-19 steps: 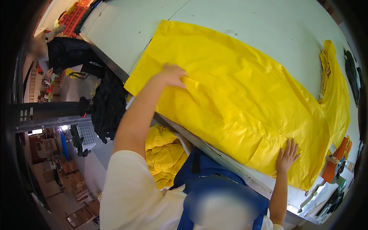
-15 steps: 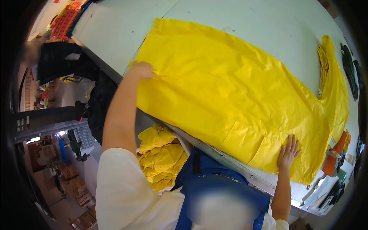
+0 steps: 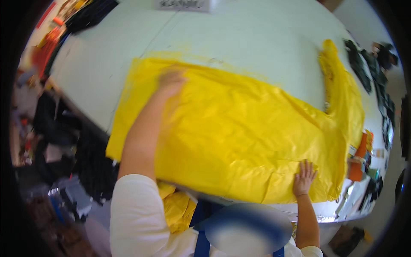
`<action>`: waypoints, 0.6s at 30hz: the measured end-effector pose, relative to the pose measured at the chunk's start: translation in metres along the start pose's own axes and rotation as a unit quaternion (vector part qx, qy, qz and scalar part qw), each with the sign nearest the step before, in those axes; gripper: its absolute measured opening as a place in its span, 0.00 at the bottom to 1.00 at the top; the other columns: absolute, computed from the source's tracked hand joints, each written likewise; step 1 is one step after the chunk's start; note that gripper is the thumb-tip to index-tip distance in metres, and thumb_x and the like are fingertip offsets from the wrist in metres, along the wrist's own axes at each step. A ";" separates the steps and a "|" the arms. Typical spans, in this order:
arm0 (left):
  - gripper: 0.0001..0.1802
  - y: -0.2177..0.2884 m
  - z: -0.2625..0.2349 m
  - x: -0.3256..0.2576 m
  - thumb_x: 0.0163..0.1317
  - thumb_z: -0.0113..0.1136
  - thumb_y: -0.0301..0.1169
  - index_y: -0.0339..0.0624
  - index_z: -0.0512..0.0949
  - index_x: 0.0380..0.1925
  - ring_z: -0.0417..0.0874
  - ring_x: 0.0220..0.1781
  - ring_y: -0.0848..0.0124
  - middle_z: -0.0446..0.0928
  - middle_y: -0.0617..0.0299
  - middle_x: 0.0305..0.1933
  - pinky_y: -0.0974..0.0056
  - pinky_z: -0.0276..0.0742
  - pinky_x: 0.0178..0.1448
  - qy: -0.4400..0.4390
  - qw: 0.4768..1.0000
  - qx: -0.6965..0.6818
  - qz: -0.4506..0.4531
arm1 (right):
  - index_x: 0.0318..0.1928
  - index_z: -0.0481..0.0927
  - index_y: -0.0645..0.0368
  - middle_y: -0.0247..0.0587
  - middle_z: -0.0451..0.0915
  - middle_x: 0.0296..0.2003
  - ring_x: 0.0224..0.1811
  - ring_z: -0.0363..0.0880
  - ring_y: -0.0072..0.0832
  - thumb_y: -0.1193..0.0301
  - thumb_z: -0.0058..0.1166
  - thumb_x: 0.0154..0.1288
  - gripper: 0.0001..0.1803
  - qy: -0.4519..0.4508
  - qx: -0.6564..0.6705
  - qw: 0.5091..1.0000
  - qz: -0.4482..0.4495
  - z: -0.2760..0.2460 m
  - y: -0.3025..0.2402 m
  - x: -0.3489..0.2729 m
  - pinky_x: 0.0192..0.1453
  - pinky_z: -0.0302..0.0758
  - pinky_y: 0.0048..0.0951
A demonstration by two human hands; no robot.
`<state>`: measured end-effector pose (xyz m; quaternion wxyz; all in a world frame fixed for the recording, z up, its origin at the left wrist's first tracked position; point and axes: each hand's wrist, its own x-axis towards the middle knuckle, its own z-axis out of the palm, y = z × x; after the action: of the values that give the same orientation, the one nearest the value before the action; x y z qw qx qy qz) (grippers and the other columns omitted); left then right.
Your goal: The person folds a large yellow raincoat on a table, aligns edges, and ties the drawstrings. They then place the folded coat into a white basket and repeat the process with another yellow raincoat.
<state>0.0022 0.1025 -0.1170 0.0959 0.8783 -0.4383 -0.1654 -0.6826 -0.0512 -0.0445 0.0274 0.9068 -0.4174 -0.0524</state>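
A yellow coat (image 3: pixel 222 137) of smooth, shiny fabric lies spread over the pale table, wrinkled in the middle and with one sleeve (image 3: pixel 342 98) reaching up at the far right. My left hand (image 3: pixel 172 81) is over its upper left part, smeared by motion, so its fingers do not show clearly. Near the front right edge, my right hand (image 3: pixel 304 177) rests flat on the fabric with its fingers spread, holding nothing. What looks like a pocket lies just left of this hand.
The pale table (image 3: pixel 248 30) extends beyond the coat. More yellow fabric (image 3: pixel 180 210) is heaped below the front edge. Dark garments (image 3: pixel 358 64) lie at the far right, near orange pieces (image 3: pixel 357 165). Dark cloth (image 3: pixel 96 167) hangs beside the left edge.
My left hand has moved inward from the coat's left edge over the fabric. The coat's left end now lies nearer the front. My right hand stays flat on it; the view has shifted.
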 end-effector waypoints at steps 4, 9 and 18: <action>0.35 -0.025 -0.048 0.021 0.65 0.33 0.62 0.75 0.43 0.71 0.37 0.76 0.42 0.30 0.56 0.77 0.30 0.30 0.70 0.038 0.923 0.004 -0.383 | 0.60 0.71 0.49 0.41 0.61 0.67 0.72 0.50 0.47 0.60 0.49 0.60 0.26 0.011 0.060 0.998 0.015 -0.015 -0.007 0.003 0.72 0.35 0.60; 0.37 0.082 -0.009 0.015 0.62 0.54 0.45 0.49 0.55 0.68 0.49 0.73 0.45 0.47 0.48 0.74 0.46 0.49 0.73 0.206 0.973 0.082 -0.069 | 0.59 0.72 0.48 0.39 0.68 0.60 0.66 0.59 0.44 0.58 0.54 0.59 0.26 -0.019 0.089 0.996 0.002 -0.032 0.006 0.016 0.71 0.41 0.59; 0.36 0.541 0.099 -0.064 0.58 0.60 0.40 0.40 0.61 0.64 0.60 0.68 0.51 0.59 0.48 0.68 0.52 0.56 0.71 0.012 0.863 -0.194 0.467 | 0.62 0.65 0.61 0.54 0.69 0.60 0.60 0.68 0.50 0.50 0.57 0.58 0.38 0.177 0.132 0.943 0.248 -0.099 0.241 0.379 0.62 0.66 0.43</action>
<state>-0.4696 -0.1718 -0.0265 0.3357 0.5364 -0.7549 -0.1722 -0.6076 -0.4947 0.0493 -0.0068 0.7649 -0.6204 0.1731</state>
